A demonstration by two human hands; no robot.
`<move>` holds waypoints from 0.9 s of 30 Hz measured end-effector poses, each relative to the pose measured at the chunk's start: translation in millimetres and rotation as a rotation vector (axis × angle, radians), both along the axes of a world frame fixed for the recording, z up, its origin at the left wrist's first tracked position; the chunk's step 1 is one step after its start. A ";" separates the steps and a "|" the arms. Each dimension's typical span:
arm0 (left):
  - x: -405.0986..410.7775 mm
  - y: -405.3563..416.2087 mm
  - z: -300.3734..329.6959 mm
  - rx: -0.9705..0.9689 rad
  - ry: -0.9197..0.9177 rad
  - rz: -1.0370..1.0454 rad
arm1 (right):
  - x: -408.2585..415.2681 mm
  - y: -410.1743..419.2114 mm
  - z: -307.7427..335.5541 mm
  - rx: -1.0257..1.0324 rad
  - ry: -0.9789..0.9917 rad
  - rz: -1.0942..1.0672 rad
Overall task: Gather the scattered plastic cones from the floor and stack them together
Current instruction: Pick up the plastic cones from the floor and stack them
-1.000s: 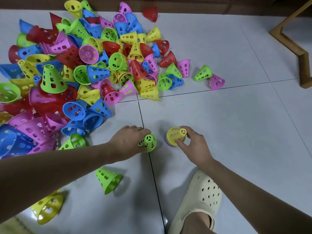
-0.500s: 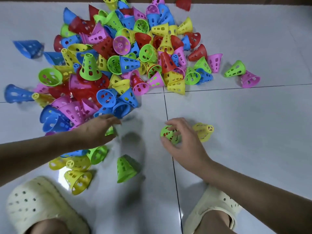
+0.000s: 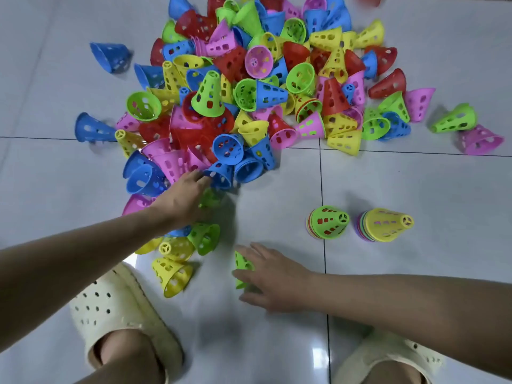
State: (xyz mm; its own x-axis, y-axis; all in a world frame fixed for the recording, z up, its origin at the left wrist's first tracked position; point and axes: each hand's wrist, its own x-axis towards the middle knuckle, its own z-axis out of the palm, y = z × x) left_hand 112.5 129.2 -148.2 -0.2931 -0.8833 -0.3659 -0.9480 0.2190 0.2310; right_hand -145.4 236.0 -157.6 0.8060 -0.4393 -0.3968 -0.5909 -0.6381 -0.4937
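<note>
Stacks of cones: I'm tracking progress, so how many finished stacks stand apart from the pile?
2. A green-topped stack stands upright on the floor right of the tile seam, and a yellow-topped stack stands just to its right. None seems hidden.

Right hand (image 3: pixel 273 278): has let go of the green-topped stack (image 3: pixel 328 222), now free beside the yellow-topped stack (image 3: pixel 383 225), and moved onto a lone green cone (image 3: pixel 241 266) nearer the person.
Left hand (image 3: pixel 181 199): reached further into the pile, fingers (image 3: pixel 203 177) touching a blue cone (image 3: pixel 221 174).
</note>
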 end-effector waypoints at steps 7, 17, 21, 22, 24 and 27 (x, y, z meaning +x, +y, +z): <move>-11.9 14.8 2.5 0.068 0.131 0.081 | -19.2 -1.7 -5.2 0.060 0.037 -0.142; -19.6 16.1 -3.6 0.155 0.033 0.129 | -29.8 -17.7 -8.8 0.349 0.181 -0.523; -30.0 12.1 -0.5 0.065 0.137 0.052 | -40.5 -17.6 -3.5 0.367 0.185 -0.532; -33.5 11.2 2.7 0.056 0.177 0.041 | -43.1 -17.4 2.6 0.380 0.155 -0.569; -40.6 9.6 10.0 0.035 0.263 0.013 | -50.8 -16.6 17.2 0.414 0.068 -0.648; -55.2 7.5 26.7 0.019 0.399 -0.013 | -67.5 -15.5 43.3 0.480 -0.102 -0.803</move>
State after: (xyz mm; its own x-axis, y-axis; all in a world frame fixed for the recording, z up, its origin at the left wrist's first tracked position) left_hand 57.3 136.7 -121.4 -0.4267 -0.8729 -0.2368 -0.7800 0.2226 0.5849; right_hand -212.9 220.4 -114.3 0.3736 -0.6865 -0.6238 -0.7047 0.2273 -0.6721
